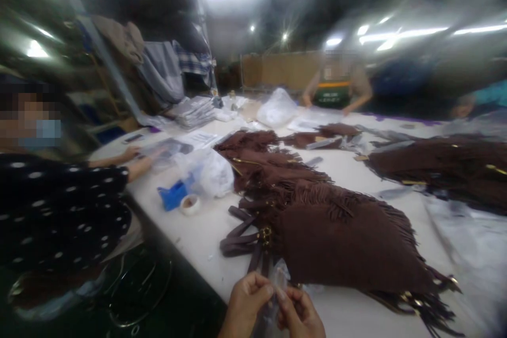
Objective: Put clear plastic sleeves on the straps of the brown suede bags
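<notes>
My left hand [247, 303] and my right hand [299, 314] are close together at the table's near edge. Both pinch a piece of clear plastic film [280, 273], which sticks up between the fingertips. A dark strip shows through or behind the film; I cannot tell whether it is wrapped. Just beyond my hands lies a dark brown fringed bag [348, 237] with gold metal fittings. Its brown strap [240, 245] loops out to the left. More brown fringed bags [253, 156] are heaped behind it.
On the white table [206, 248] sit a blue tape dispenser [173, 195], a tape roll [190, 204] and a white plastic bag [212, 171]. Brown bags [443, 163] lie at the right. One co-worker [59, 211] handles plastic at the left; another [335, 90] stands across.
</notes>
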